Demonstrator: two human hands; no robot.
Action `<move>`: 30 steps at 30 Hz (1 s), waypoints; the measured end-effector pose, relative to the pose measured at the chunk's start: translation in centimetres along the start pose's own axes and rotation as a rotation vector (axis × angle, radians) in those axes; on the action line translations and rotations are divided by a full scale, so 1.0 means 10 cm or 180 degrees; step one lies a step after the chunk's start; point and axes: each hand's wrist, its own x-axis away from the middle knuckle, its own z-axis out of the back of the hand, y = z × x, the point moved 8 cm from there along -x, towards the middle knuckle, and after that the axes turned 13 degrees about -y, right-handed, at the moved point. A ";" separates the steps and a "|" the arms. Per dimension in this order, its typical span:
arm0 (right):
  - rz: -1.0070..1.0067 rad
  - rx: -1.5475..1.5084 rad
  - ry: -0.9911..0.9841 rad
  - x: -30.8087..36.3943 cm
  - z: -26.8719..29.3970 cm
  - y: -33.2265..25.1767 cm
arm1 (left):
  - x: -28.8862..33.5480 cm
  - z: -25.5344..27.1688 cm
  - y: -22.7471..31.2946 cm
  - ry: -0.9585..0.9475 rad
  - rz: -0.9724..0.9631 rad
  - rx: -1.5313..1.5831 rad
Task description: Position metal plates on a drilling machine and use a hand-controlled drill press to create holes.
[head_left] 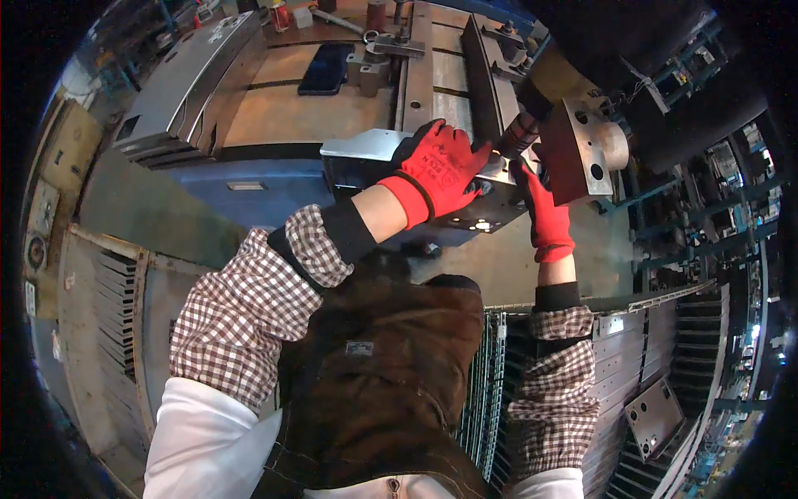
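Note:
A folded sheet-metal part with a shiny top face and a dark holed side lies at the front edge of the machine table. My left hand, in a red glove with dark fingertips, grips this part from above, its fingers bent over the metal. On the part's right end my right hand, gloved alike, is closed with the thumb pointing up; its other fingers are partly hidden. Between the hands, the dark tool holder of a machine spindle comes down close to the part. The tool's tip is hard to make out.
A steel block hangs beside the spindle, close to my right hand. Clamps and a long steel bar are fixed on the table. A phone and stacked metal panels lie left. A wire rack holds a holed plate.

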 end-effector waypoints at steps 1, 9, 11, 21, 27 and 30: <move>-0.0038 -0.0224 0.0030 -0.01 -0.01 0.06 | 0.01 0.02 0.02 0.0066 -0.0034 0.0043; 0.0056 -0.0304 0.0507 0.11 0.02 0.18 | 0.07 0.10 -0.03 0.0302 -0.0197 0.0209; 0.0098 0.0261 0.0561 0.13 0.05 0.12 | 0.05 0.08 0.00 0.0136 -0.0195 0.0197; -0.0130 0.0958 0.1069 0.19 0.12 0.31 | 0.02 0.06 0.05 -0.0014 -0.0129 0.0057; -0.0091 0.0840 0.0879 0.15 0.06 0.47 | 0.03 0.05 0.03 -0.0104 -0.0108 0.0079; -0.0040 0.1141 0.0800 0.17 0.13 0.71 | 0.00 0.10 0.10 0.0119 -0.0219 0.0089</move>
